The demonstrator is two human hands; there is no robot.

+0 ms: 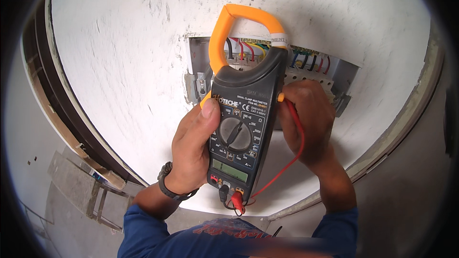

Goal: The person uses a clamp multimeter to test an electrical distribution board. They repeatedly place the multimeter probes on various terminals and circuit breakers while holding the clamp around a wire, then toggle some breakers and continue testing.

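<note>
My left hand [189, 143] is closed around a black digital clamp meter [260, 114], thumb on its front edge. The meter's orange jaw [219, 43] points up and looks closed, standing in front of an electrical distribution box [346, 69] set into the wall. A black plug [223, 192] and a red plug [237, 199] sit in the sockets at its lower end. From the red plug a red test lead [301, 138] curves up to my right hand [308, 119]. That hand is closed on the lead against the box's breakers; the probe tip is hidden.
Red, black, blue and yellow wires [313, 62] enter the breakers, partly behind the meter. White plastered wall [124, 67] surrounds the box. At lower left stands a wooden bench or table [71, 181], beside a dark frame [40, 57] along the wall's left edge.
</note>
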